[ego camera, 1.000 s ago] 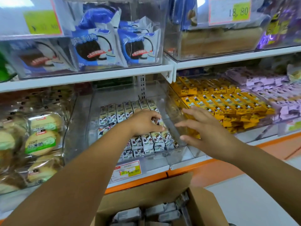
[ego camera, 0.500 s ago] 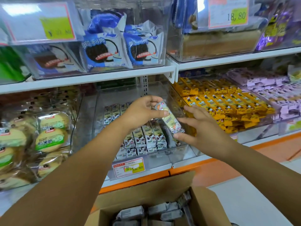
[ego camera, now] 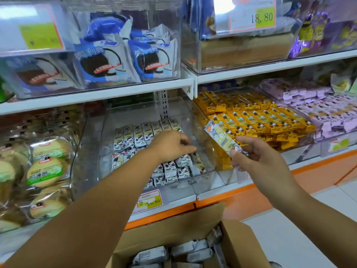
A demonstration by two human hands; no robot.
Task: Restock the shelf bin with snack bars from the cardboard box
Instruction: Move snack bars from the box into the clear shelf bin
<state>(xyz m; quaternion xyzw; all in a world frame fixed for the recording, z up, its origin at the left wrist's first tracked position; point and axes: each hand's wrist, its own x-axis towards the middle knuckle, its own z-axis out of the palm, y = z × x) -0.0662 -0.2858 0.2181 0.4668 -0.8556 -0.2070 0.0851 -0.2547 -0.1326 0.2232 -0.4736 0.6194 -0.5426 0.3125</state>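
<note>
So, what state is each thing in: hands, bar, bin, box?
shelf bin, partly filled with bars
cardboard box, open, packs inside
left hand, fingers curled over the bars, grasp unclear
right hand, pinches snack bar
snack bar, tilted, outside the bin

Lower shelf (ego camera: 316, 165), white w/ orange front edge: clear bins are set side by side on it. Centre bin (ego camera: 135, 115) is part-filled w/ snack bars (ego camera: 139, 136) in rows, price tag (ego camera: 149, 201) fixed at front. Round cakes (ego camera: 46, 171) are stacked at left, yellow bars (ego camera: 251, 117) & purple packs (ego camera: 328, 113) at right. Upper shelf (ego camera: 96, 94): bins w/ blue-white cookie packs (ego camera: 108, 60).
</note>
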